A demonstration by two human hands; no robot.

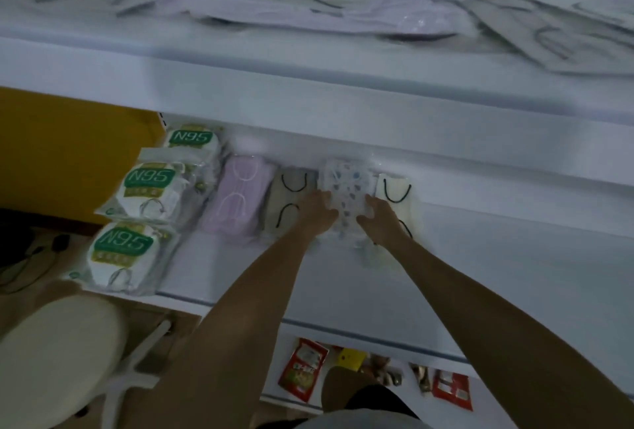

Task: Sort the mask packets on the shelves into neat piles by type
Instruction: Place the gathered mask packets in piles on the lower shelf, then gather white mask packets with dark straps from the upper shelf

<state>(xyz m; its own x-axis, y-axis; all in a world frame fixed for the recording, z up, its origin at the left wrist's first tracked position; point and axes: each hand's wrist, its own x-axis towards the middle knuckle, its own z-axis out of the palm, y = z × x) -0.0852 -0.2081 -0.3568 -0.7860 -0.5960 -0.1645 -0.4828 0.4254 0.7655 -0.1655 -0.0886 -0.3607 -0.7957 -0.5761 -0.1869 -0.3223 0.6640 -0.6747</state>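
A white middle shelf (480,274) is seen from above, with two bare forearms reaching onto it. A row of mask piles is laid along its back: three N95 packets (147,188) at the left edge, then a lilac mask pile (236,199), a grey-beige pile with black ear loops (288,195), a patterned packet pile (346,195) printed with small blue shapes, and a cream pile with black loops (394,192).

The patterned pile is held between both hands. The left hand (317,211) is pressed against its left side and the right hand (377,212) against its right side, the fingers curled onto the clear wrapping, so each grip is closed on the packet pile rather than spread. The pile appears to be in the course of being squared up in its slot.

Several risks are judged from this. The wrappers look slick, so the stack could fan out or slide forward if the squeeze is uneven. The neighbouring piles are touching or just beside the hands, and the grey-beige and cream piles could be nudged askew or overlapped. The lowest N95 packet lies at the shelf's front edge and could be knocked off by a forearm.

On the upper shelf (308,61), blurred loose masks (343,13) are seen scattered and unsorted, so much of the task seems left. Red snack packets (302,370) lie on a lower shelf.
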